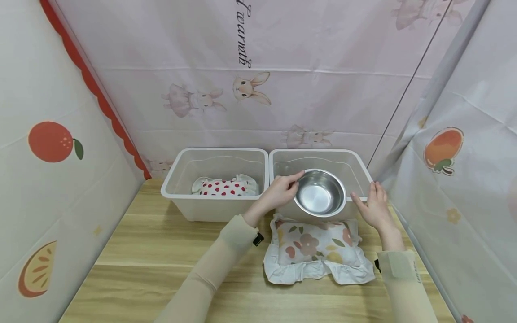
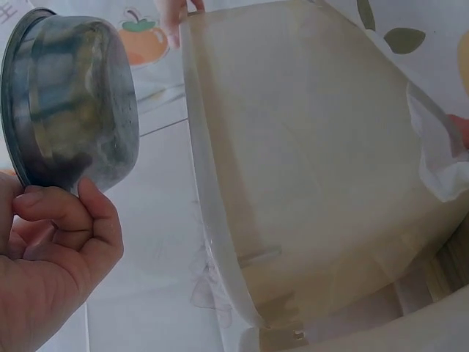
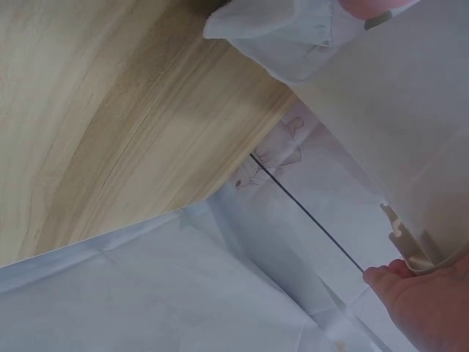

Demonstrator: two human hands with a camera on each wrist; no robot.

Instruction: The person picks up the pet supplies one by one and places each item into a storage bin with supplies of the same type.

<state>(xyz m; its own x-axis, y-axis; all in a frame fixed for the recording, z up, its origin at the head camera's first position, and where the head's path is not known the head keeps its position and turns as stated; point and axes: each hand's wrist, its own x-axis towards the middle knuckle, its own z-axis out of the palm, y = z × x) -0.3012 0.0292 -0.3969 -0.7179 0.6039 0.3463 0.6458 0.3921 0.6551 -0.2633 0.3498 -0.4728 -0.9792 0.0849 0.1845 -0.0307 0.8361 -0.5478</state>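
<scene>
My left hand point(image 1: 280, 190) pinches the rim of a shiny stainless steel bowl point(image 1: 321, 195), thumb and fingers at its left edge. The bowl is tilted toward me and held over the front rim of the right bin point(image 1: 315, 154). In the left wrist view, the bowl point(image 2: 80, 103) shows its outer side above the curled fingers. My right hand point(image 1: 375, 208) rests at that bin's front right corner, thumb spread toward the bowl and fingers along the rim. A floral pillow point(image 1: 319, 244) with a white ruffle lies on the table before this bin.
A second pale bin point(image 1: 173, 193) stands directly left of the first. Inside it lies a white pillow with red spots point(image 1: 224, 187). The wooden table point(image 1: 169, 269) is enclosed by printed cloth at the back point(image 1: 323, 98) and on both sides.
</scene>
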